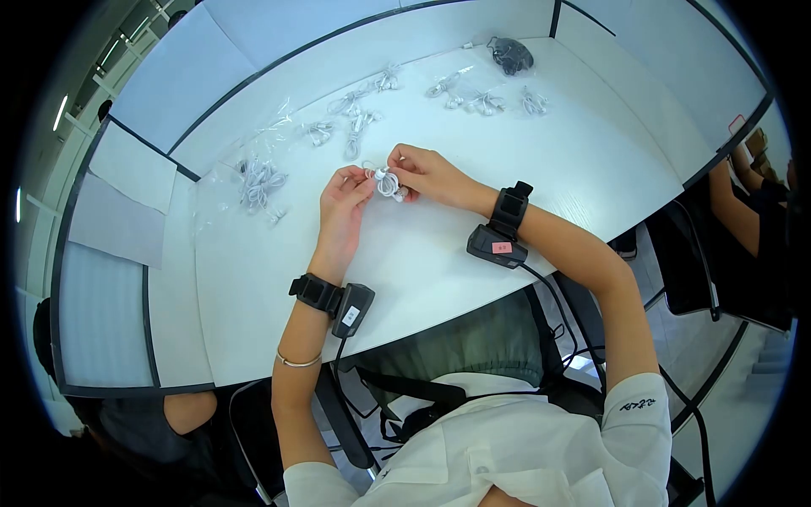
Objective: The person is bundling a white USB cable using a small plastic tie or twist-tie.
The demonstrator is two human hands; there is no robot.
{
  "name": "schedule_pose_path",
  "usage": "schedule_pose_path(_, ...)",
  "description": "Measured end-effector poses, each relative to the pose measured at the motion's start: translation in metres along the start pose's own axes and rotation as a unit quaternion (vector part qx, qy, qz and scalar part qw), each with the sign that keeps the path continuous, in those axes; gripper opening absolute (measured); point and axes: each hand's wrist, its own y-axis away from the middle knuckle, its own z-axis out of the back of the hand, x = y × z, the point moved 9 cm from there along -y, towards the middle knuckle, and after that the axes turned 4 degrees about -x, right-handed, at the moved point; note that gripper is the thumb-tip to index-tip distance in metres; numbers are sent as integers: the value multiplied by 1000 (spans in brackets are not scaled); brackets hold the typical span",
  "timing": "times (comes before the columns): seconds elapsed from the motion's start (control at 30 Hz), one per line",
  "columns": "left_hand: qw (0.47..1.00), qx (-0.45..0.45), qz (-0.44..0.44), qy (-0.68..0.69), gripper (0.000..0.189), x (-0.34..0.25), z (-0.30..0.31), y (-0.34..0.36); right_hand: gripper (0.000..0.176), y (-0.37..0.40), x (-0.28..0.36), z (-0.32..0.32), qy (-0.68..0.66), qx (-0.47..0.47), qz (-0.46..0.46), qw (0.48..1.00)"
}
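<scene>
A small coiled bundle of white cable (388, 183) is held above the white table (439, 245) between both hands. My left hand (346, 196) pinches its left side with thumb and fingers. On the right side, my right hand (428, 176) has its fingers closed round the bundle. Beyond the hands lie several more coiled white cables (352, 145), some in clear plastic. A larger heap of white cables (259, 182) rests to the left beside clear plastic bags (279, 127).
A dark bundle (511, 56) lies at the table's far side. Low partitions (296, 59) enclose the back and sides. Black devices with cords are strapped to both wrists. Parts of other people show at both sides.
</scene>
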Motion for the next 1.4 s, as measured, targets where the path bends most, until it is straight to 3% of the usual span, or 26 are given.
schedule_pose_path(0.23,997,-56,34,30,10,7,13,-3,9,4,12,-4,31,17,11,999)
schedule_pose_path(0.33,997,-63,40,35,10,9,18,-3,10,4,21,-1,42,-3,58,997)
schedule_pose_path(0.43,996,-74,32,39,9,8,19,-1,11,5,26,-2,5,-3,65,998)
schedule_pose_path(0.63,996,-82,21,37,13,5,22,-1,12,4,30,12,55,-59,82,993)
schedule_pose_path(0.93,990,-73,23,-121,20,-5,12,4,12,4,52,39,-68,-124,150,978)
schedule_pose_path(1.03,982,-94,-11,-163,20,-11,12,5,12,10,65,60,-66,-193,170,964)
schedule_pose_path(1.23,964,-73,-45,-252,15,-18,1,9,11,11,75,79,-87,-199,177,960)
schedule_pose_path(1.33,950,-19,-52,-308,14,-19,-15,12,10,15,82,70,-75,-193,203,957)
schedule_pose_path(1.4,939,55,5,-340,16,-3,-21,12,10,19,89,62,-35,-212,236,948)
